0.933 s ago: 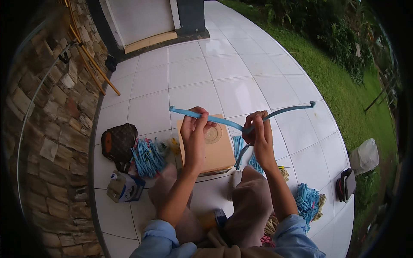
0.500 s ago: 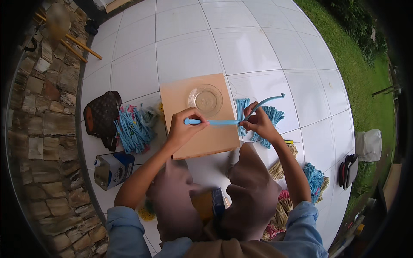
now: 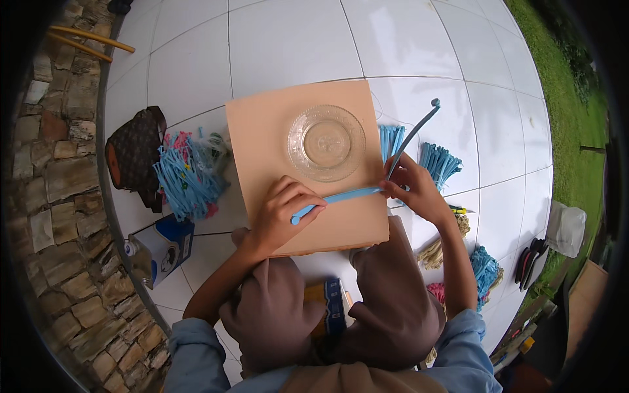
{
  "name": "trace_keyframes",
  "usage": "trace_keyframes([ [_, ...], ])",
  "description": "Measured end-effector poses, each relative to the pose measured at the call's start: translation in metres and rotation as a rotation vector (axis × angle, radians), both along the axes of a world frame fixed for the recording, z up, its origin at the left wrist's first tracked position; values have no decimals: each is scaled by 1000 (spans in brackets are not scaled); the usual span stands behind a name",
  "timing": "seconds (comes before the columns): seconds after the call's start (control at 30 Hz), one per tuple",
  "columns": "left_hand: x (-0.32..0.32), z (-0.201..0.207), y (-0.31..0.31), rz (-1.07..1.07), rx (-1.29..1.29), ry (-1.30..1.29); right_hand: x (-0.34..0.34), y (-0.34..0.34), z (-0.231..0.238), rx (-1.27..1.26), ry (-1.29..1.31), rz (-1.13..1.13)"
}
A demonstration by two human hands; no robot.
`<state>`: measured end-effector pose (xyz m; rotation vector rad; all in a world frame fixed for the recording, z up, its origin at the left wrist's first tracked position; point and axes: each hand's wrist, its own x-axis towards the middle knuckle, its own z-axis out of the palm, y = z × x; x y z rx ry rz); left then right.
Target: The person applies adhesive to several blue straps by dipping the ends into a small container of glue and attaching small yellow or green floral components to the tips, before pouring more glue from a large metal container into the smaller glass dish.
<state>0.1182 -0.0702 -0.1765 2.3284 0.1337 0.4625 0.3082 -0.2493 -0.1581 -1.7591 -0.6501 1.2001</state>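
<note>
A long blue strip [image 3: 354, 194] is stretched between my two hands over a brown cardboard box [image 3: 255, 150]. My left hand [image 3: 282, 213] is closed, pinching it near its rounded left end. My right hand [image 3: 417, 190] pinches the other side, and a thin darker length rises from these fingers to a knobbed tip at upper right. Whether that length belongs to the same strip, I cannot tell. A clear round glass plate [image 3: 298, 157] lies on the cardboard just beyond the strip.
Bundles of blue strips [image 3: 187, 180] lie at left, with another blue bundle [image 3: 439, 162] beyond my right hand. A brown bag [image 3: 136, 154], a blue-and-silver can [image 3: 160, 252], beige bundles [image 3: 432, 254] and a yellow-handled tool [image 3: 460, 209] sit around on white tiles.
My view has moved closer to the cardboard and plate. The left hand has lowered, so the strip now slopes up toward the right hand. Both hands keep their pinch.
</note>
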Motion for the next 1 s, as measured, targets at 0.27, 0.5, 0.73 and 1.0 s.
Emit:
trace_keyframes([
  [0.27, -18, -5, 3, -25, -272, 3, -29, -1, 25, -77, -473, 167],
  [0.5, -37, -8, 2, -140, -306, -7, -26, 12, 33, 39, -478, -1],
  [0.73, -32, -6, 2, -72, -361, 34, -14, 57, 0, 41, -303, -318],
  [1.0, -31, -4, 3, -62, -331, -7, 5, 70, -27, 107, -300, -387],
])
